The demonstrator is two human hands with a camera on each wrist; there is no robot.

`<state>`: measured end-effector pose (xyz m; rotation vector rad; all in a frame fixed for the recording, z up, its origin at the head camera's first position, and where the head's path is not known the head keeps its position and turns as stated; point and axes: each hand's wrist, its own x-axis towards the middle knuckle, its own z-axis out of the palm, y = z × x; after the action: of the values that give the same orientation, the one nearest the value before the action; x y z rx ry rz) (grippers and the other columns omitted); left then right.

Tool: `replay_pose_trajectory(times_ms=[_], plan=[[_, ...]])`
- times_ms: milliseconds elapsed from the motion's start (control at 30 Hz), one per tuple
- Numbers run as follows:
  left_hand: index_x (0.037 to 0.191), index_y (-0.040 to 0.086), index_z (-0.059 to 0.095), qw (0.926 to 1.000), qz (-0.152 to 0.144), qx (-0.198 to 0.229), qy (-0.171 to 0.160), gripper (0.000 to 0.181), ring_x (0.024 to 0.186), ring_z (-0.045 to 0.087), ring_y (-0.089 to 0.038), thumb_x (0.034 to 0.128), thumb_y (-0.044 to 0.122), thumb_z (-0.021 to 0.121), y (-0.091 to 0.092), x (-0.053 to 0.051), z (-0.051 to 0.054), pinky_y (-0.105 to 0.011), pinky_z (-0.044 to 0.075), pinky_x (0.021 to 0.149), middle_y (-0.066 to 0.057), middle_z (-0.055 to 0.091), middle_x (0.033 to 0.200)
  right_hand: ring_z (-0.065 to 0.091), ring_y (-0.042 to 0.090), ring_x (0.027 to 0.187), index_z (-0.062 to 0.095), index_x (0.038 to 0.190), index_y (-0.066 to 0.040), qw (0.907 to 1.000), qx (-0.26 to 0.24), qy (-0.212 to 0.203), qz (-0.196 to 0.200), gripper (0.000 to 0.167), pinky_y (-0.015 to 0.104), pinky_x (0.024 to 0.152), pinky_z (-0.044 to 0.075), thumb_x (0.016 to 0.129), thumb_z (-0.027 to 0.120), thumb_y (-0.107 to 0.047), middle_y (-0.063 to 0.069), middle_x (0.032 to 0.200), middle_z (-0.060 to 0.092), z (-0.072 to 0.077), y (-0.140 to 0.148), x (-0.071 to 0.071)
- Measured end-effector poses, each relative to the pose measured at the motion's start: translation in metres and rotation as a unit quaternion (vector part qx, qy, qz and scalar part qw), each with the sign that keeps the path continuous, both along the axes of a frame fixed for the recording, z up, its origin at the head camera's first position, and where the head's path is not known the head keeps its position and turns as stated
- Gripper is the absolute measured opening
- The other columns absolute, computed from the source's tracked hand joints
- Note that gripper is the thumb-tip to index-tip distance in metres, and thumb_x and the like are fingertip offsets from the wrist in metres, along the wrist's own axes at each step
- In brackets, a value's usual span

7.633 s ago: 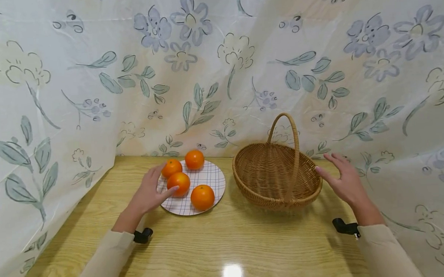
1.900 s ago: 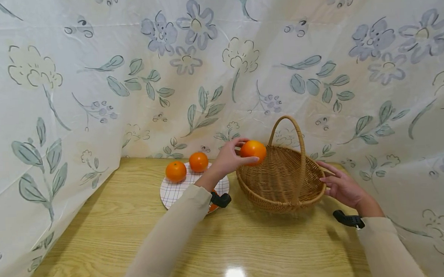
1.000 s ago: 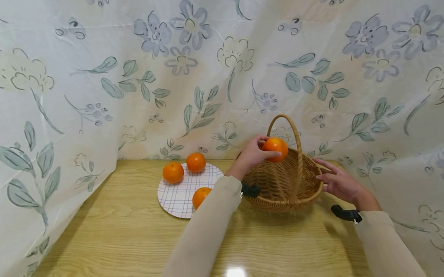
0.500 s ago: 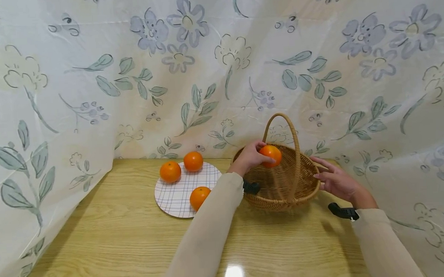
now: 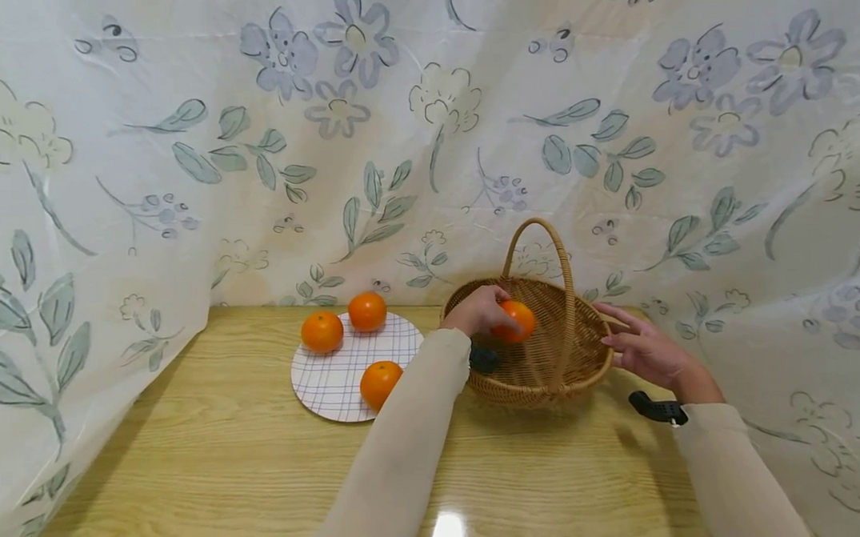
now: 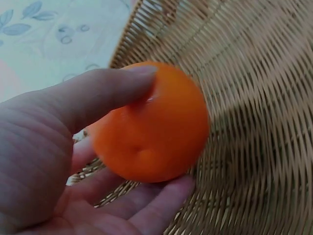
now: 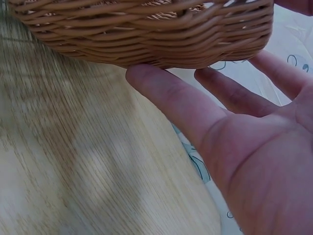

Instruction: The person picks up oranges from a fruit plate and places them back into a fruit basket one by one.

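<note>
An orange (image 5: 516,322) is held in my left hand (image 5: 479,310), low inside the wicker basket (image 5: 543,388). In the left wrist view the thumb lies over the top of the orange (image 6: 161,132) and the fingers curve beneath it, with woven wicker (image 6: 264,137) behind. My right hand (image 5: 650,353) is at the basket's right side. The right wrist view shows that hand (image 7: 259,152) with its fingers extended, their tips touching the underside of the basket's rim (image 7: 146,39).
A round checkered plate (image 5: 334,385) left of the basket bears three oranges: one at the left (image 5: 322,332), one at the back (image 5: 367,311) and one in front (image 5: 381,384), close to my left sleeve. The basket's tall handle (image 5: 566,294) arches up beside my left hand. A floral cloth (image 5: 367,143) hangs behind.
The left hand carried an orange from the plate over to the basket and has lowered it inside. The right hand came to the basket's right side and stays there.
</note>
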<state>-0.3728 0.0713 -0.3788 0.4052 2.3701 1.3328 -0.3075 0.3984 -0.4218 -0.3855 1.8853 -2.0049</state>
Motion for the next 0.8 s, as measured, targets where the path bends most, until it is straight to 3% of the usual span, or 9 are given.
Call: replay_pose_trajectory(times_ms=[233,533,633,667,800], plan=[[0.138,0.008,0.058,0.9983,-0.023,-0.052,-0.01,0.062,0.105,0.064,-0.025,0.0831,0.018,0.084,-0.002,-0.003,0.001,-0.044,0.06,0.091,-0.012,0.061,0.129,0.065,0.015,0.122,0.001,0.166,-0.012,1.0,-0.002,-0.004,0.0,0.075,0.038,0.094,0.06,0.106,0.043,0.002,0.0,0.148,0.044,0.001,0.0,0.0],[0.143,0.006,0.054,0.9985,-0.025,-0.036,-0.033,0.062,0.097,0.062,-0.026,0.087,0.013,0.081,0.0,-0.001,-0.004,-0.049,0.058,0.095,-0.013,0.057,0.138,0.065,0.014,0.122,0.001,0.166,-0.012,0.9999,-0.009,0.001,0.006,0.073,0.037,0.093,0.06,0.106,0.041,0.003,-0.001,0.15,0.044,0.0,0.0,-0.002],[0.145,0.005,0.052,0.9983,-0.023,-0.027,-0.046,0.063,0.092,0.058,-0.029,0.089,0.012,0.079,0.001,0.0,-0.005,-0.051,0.056,0.098,-0.012,0.058,0.128,0.065,0.014,0.122,0.002,0.166,-0.012,0.9999,-0.012,0.001,0.008,0.073,0.037,0.094,0.06,0.106,0.042,0.003,-0.002,0.15,0.045,0.0,0.0,-0.002],[0.143,0.007,0.054,0.9985,-0.018,-0.029,-0.043,0.062,0.084,0.056,-0.027,0.088,0.013,0.081,0.004,-0.004,-0.01,-0.049,0.059,0.089,-0.011,0.06,0.119,0.064,0.014,0.123,0.002,0.166,-0.012,0.9999,-0.013,0.001,0.009,0.073,0.037,0.094,0.06,0.106,0.042,0.003,-0.002,0.15,0.044,-0.001,0.0,-0.002],[0.143,0.008,0.055,0.9991,-0.018,-0.027,-0.027,0.06,0.071,0.052,-0.021,0.0889,0.017,0.08,0.005,-0.001,-0.005,-0.039,0.056,0.073,-0.01,0.061,0.12,0.064,0.013,0.123,0.002,0.166,-0.011,0.9999,-0.01,0.0,0.005,0.074,0.037,0.094,0.059,0.105,0.042,0.004,-0.003,0.15,0.042,0.0,0.0,-0.001]])
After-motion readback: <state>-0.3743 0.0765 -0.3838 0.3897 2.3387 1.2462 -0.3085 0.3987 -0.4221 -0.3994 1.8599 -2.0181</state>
